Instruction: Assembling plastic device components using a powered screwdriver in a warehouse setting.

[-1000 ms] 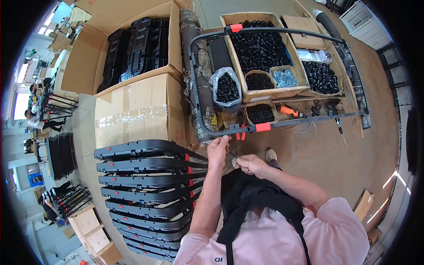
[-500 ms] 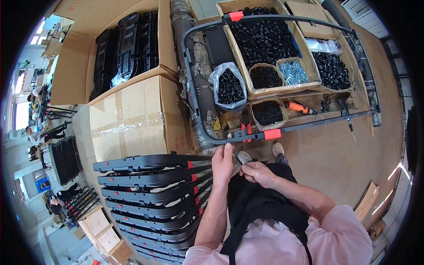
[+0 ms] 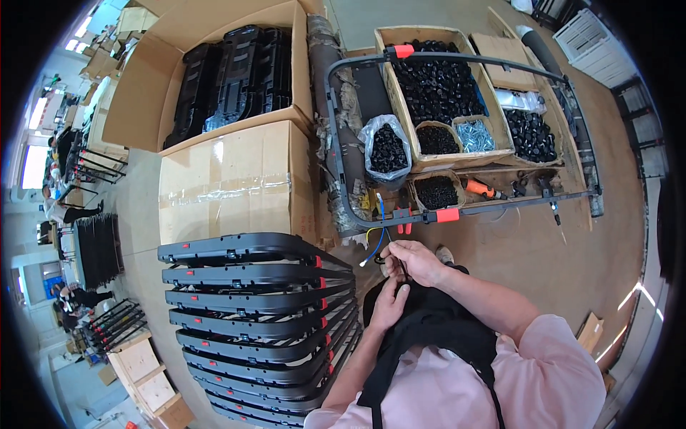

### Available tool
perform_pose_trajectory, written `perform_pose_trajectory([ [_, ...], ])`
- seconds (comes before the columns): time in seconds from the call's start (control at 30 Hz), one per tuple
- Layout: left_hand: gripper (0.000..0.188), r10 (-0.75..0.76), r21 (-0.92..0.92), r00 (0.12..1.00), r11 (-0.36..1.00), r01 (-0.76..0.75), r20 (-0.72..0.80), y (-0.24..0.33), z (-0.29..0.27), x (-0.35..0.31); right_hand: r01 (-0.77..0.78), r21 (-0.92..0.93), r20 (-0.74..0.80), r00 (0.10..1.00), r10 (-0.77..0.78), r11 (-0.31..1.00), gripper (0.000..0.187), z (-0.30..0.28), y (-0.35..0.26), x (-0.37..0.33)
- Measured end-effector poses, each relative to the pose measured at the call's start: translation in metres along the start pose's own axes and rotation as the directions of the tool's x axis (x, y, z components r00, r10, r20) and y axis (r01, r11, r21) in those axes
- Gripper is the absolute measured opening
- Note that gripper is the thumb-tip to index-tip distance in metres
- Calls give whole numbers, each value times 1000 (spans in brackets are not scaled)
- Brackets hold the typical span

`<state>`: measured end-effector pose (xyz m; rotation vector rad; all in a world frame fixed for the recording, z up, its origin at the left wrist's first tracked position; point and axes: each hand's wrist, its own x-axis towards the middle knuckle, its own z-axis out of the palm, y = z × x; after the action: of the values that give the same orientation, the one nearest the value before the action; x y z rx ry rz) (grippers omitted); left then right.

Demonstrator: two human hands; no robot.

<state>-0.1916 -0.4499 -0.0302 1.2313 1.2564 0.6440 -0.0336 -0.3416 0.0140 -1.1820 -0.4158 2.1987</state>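
My right hand [image 3: 414, 261] is held in front of my waist, its fingers pinched on a thin black strip [image 3: 404, 274] that hangs down from it. Just below, my left hand [image 3: 389, 305] lies against my black apron [image 3: 429, 329], fingertips reaching up toward the strip's lower end; whether it grips anything is hidden. Blue and yellow wires [image 3: 376, 243] dangle from the dark metal tube frame [image 3: 343, 193] right beside my right hand. The frame carries orange clips [image 3: 446, 214] on its near bar.
A stack of black panels with red tabs [image 3: 257, 314] stands at my left. Beyond it are a sealed carton [image 3: 229, 179] and an open carton of black parts [image 3: 229, 79]. Wooden trays of small black caps [image 3: 436, 86] and screws [image 3: 473, 134] sit inside the frame.
Both hands have drawn back from the frame's near bar toward my waist. My left hand dropped onto the apron, and the right hand now pinches the black strip.
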Motion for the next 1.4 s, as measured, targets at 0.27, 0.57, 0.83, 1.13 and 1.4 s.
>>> perform_pose_trajectory([
  [0.27,21,-128,-312,987,946,92,-97,-21,3,-7,86,-996,73,879,-471,5,43,18,-118,-10],
  [0.57,22,-441,-667,893,693,274,-91,-5,5,-14,154,-945,146,988,-51,287,40,-17,-127,97],
  [0.83,25,-167,-391,966,917,78,-197,14,7,22,374,-234,-275,860,-430,897,26,-31,-139,126],
  [1.13,26,-318,-478,900,866,147,-299,60,12,83,399,-472,56,903,-425,786,33,-34,-189,134],
  [1.4,22,-363,-561,868,818,123,-338,61,9,109,249,-720,111,963,-247,647,38,-14,-166,139],
])
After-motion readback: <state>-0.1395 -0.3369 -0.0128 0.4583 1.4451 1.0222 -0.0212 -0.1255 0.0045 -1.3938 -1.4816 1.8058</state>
